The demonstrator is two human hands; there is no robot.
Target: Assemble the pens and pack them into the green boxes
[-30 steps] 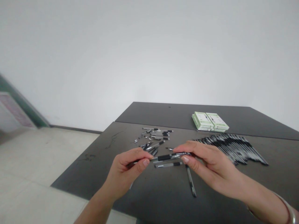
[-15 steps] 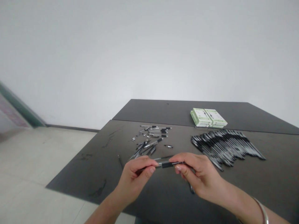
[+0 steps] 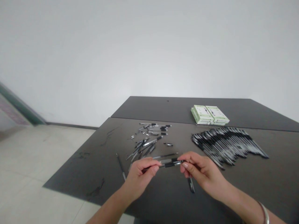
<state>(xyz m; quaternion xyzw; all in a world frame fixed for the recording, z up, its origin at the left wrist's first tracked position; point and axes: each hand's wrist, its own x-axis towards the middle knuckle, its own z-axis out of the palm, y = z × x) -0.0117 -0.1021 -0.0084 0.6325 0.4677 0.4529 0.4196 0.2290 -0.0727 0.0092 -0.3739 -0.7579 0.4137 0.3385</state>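
Black surface [image 3: 177,200]: left edge slants down to bare floor [image 3: 46,161] beside the left forearm, so room to move is on the near right, short of the fanned pen row [image 3: 230,144]. Green-and-white boxes [image 3: 203,114] cap the far right. Left hand [image 3: 140,175] pinches the left end of one pen [image 3: 170,165], right hand [image 3: 201,171] pinches its right end, both above the near middle. Step in hand reads as working that pen end to end; I'd say it calls for keeping both ends in line. Loose pen barrels [image 3: 153,141] lie beyond the left hand, well inside the edge.
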